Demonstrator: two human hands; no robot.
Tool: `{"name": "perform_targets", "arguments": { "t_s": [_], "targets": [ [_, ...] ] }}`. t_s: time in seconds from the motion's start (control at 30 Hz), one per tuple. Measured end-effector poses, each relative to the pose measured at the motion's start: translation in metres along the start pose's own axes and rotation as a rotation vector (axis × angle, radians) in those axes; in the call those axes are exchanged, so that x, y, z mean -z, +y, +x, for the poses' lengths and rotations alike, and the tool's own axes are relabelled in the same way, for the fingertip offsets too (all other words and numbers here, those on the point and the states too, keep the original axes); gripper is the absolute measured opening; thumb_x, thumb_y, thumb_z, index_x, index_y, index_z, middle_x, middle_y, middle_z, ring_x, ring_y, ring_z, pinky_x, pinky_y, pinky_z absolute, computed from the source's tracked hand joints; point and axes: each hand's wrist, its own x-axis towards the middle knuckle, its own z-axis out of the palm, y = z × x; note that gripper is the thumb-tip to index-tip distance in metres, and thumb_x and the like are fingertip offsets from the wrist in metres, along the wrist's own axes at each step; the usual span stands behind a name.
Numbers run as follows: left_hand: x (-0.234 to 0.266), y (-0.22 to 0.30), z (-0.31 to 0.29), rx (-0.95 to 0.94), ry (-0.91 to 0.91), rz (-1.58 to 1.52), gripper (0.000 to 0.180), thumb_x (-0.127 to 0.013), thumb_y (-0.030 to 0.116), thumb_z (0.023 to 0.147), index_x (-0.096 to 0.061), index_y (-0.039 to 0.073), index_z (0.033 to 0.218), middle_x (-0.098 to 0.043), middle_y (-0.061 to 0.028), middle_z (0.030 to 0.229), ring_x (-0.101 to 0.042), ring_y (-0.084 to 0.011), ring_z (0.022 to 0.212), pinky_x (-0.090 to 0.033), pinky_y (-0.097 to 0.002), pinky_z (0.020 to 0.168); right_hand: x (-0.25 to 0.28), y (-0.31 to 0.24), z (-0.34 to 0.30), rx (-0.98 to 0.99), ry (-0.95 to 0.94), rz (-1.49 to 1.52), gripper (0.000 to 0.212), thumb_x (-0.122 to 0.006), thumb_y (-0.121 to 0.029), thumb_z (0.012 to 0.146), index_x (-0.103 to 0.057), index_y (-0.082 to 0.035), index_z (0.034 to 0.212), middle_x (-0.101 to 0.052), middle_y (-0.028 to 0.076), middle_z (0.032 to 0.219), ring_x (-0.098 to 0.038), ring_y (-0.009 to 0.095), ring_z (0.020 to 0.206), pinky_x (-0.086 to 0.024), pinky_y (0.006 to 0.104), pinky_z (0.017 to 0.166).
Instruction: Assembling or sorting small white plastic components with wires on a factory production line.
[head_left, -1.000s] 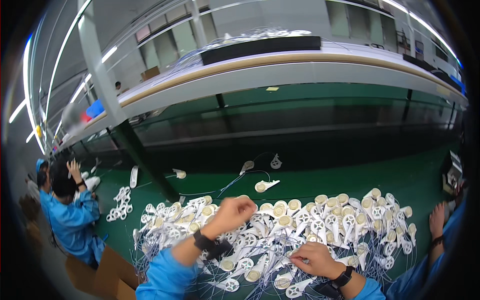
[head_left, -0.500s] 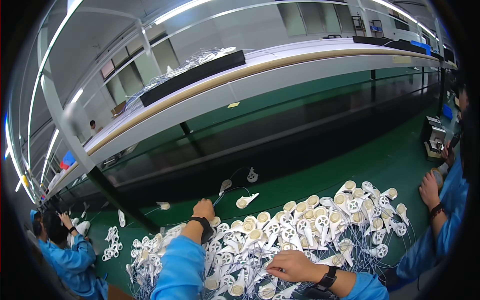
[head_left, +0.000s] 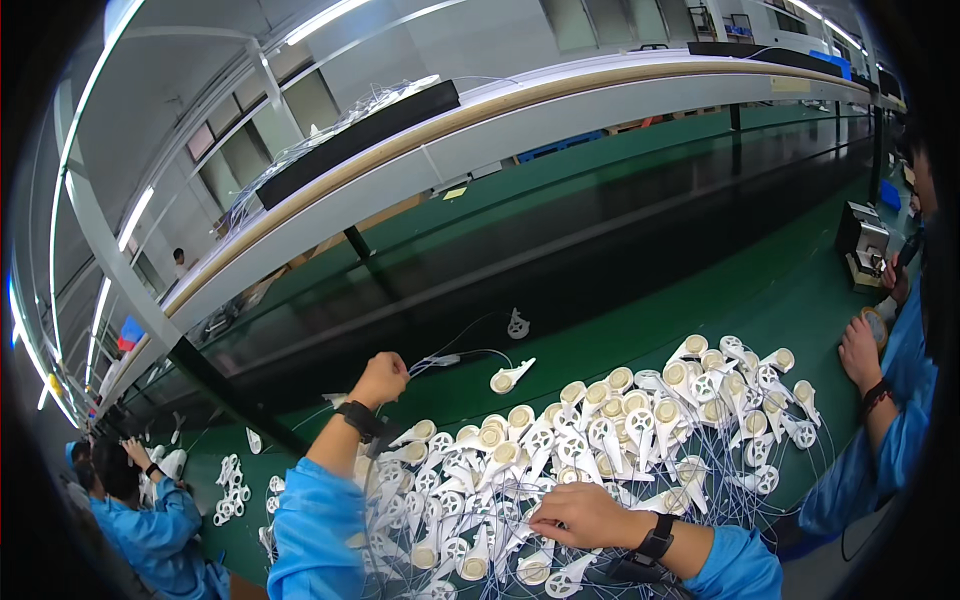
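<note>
A broad heap of white plastic pieces (head_left: 640, 425), each with a round reel-like end and a tapered arm, covers the green table in front of me. Thin grey-blue cables tangle among them. My left hand (head_left: 382, 378) is closed above the heap's far left edge, its fingers pinching a thin cable (head_left: 428, 361). Beyond it a single white piece (head_left: 512, 376) lies apart, and another (head_left: 517, 325) is farther back. Low over the heap's near middle, my right hand (head_left: 585, 515) has thumb and fingers together; what they hold, if anything, is hidden.
A raised shelf (head_left: 560, 97) runs across the back, bearing a black tray (head_left: 360, 145) of cabled pieces. Its dark post (head_left: 235, 397) stands left. One person (head_left: 150, 510) sits at the left; another's hand (head_left: 858, 355) holds a tape roll at the right, near a metal device (head_left: 863, 245).
My left hand has moved up and left, off the heap's edge, with the cable drawn along. The right hand stays nearly in place. The whole view has shifted slightly.
</note>
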Motion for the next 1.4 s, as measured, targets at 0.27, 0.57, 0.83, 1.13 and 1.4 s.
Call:
{"name": "perform_targets", "arguments": {
  "t_s": [0.27, 0.57, 0.83, 1.13, 1.4],
  "targets": [
    [0.053, 0.051, -0.08, -0.096, -0.102, -0.078, 0.008, -0.051, -0.006, 0.078, -0.056, -0.004, 0.084, -0.056, -0.0032, 0.063, -0.052, -0.0095, 0.053, -0.044, -0.0246, 0.049, -0.001, 0.0, -0.003, 0.004, 0.023, -0.005, 0.011, -0.065, -0.021, 0.085, -0.067, -0.01, 0.081, -0.06, 0.004, 0.073, -0.059, 0.024, 0.073, -0.047, 0.0357, 0.063],
    [0.073, 0.053, -0.226, -0.202, -0.023, 0.134, 0.006, -0.06, -0.001, 0.084, -0.061, -0.006, 0.089, -0.064, -0.0075, 0.071, -0.06, -0.0101, 0.063, -0.048, -0.0242, 0.058, -0.002, 0.001, 0.0, 0.026, 0.038, -0.036, 0.008, -0.07, -0.02, 0.081, -0.069, -0.012, 0.082, -0.061, 0.002, 0.071, -0.059, 0.022, 0.069, -0.047, 0.0331, 0.062],
    [0.074, 0.009, -0.308, -0.063, 0.065, 0.187, 0.009, -0.062, 0.001, 0.08, -0.066, 0.0, 0.089, -0.066, -0.0163, 0.074, -0.066, -0.0279, 0.063, -0.05, -0.0306, 0.057, 0.0, 0.001, -0.002, -0.013, 0.032, -0.064, 0.007, -0.07, -0.019, 0.08, -0.068, -0.012, 0.08, -0.059, 0.002, 0.069, -0.058, 0.022, 0.067, -0.046, 0.0339, 0.06],
    [0.047, -0.062, -0.357, 0.115, 0.058, 0.102, 0.011, -0.062, 0.004, 0.082, -0.066, 0.0, 0.091, -0.067, -0.0165, 0.076, -0.067, -0.0291, 0.066, -0.05, -0.0318, 0.06, -0.001, -0.002, 0.002, -0.018, 0.039, -0.07, 0.007, -0.074, -0.014, 0.076, -0.069, -0.011, 0.079, -0.063, 0.003, 0.072, -0.059, 0.023, 0.067, -0.046, 0.0332, 0.061],
    [0.047, -0.087, -0.371, 0.3, -0.032, 0.014, 0.015, -0.064, 0.006, 0.083, -0.066, 0.0, 0.096, -0.068, -0.0134, 0.08, -0.066, -0.0204, 0.072, -0.051, -0.0298, 0.066, -0.002, -0.004, 0.004, -0.018, 0.036, -0.068, 0.005, -0.072, -0.014, 0.078, -0.068, -0.011, 0.077, -0.06, 0.003, 0.069, -0.057, 0.023, 0.065, -0.045, 0.0342, 0.059]
  ]
}}
